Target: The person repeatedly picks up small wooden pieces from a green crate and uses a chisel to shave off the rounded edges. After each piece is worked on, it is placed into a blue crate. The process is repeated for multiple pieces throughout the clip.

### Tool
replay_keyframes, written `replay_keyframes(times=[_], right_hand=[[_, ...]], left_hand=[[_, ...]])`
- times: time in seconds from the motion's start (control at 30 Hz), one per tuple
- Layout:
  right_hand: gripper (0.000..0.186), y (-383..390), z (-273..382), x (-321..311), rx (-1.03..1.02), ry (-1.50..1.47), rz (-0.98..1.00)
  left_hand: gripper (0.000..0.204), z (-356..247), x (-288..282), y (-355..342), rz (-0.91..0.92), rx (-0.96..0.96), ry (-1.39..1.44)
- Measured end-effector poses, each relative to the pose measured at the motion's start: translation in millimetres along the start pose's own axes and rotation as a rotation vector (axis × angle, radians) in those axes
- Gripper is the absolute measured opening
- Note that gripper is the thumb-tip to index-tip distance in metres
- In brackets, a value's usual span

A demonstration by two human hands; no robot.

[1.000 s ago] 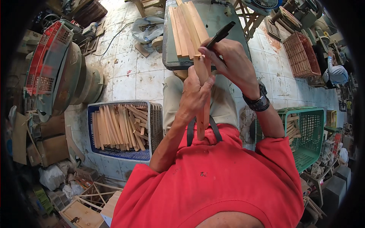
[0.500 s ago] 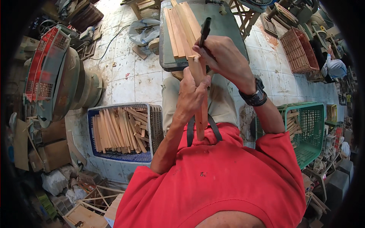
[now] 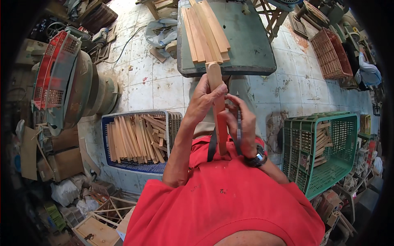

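My left hand (image 3: 207,98) is closed round a long wooden strip (image 3: 214,78), which has a rounded far end and points away from my body. Close to the strip's right side is my right hand (image 3: 245,127), its fingers curled round a slim, dark, pen-like tool (image 3: 239,123); the tool is partly hidden and its exact kind is unclear. Just beyond the strip's far end, several flat wooden strips (image 3: 203,35) lie side by side on a dark green table (image 3: 250,49).
At my left stands a blue-and-white crate (image 3: 174,127) packed with wooden strips. A green crate (image 3: 320,184) with more wood is at my right. A large round-bodied machine (image 3: 82,90) stands left, a red-brown crate (image 3: 330,53) far right, near another person (image 3: 367,71).
My right hand has come down from the strip's far end toward my body, carrying the pen-like tool. The left hand still grips the strip, whose rounded end now shows.
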State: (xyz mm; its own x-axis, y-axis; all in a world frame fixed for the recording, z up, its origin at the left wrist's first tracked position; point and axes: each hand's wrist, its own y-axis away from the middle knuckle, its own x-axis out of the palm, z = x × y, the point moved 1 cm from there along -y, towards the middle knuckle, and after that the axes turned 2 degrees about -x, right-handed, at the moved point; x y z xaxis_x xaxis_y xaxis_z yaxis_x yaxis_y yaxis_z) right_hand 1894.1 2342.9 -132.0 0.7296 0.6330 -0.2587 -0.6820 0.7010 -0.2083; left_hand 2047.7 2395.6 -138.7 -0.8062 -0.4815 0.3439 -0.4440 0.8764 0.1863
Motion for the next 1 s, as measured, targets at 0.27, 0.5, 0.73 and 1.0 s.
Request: replay_keyframes(times=[0.27,0.5,0.73,1.0], right_hand=[[0.038,28,-23,17,0.187,-0.111,-0.112],[0.029,7,-19,-18,0.202,-0.178,-0.328],[0.037,-64,-18,-35,-0.111,-0.077,-0.154],[0.042,-102,-27,-78,0.116,-0.445,-0.16]], left_hand=[[0.067,6,0,4,-0.066,0.031,-0.12],[0.058,13,-2,1,0.043,0.034,-0.004],[0.05,60,19,37,0.341,-0.17,0.06],[0.054,50,26,44,0.378,-0.221,-0.214]])
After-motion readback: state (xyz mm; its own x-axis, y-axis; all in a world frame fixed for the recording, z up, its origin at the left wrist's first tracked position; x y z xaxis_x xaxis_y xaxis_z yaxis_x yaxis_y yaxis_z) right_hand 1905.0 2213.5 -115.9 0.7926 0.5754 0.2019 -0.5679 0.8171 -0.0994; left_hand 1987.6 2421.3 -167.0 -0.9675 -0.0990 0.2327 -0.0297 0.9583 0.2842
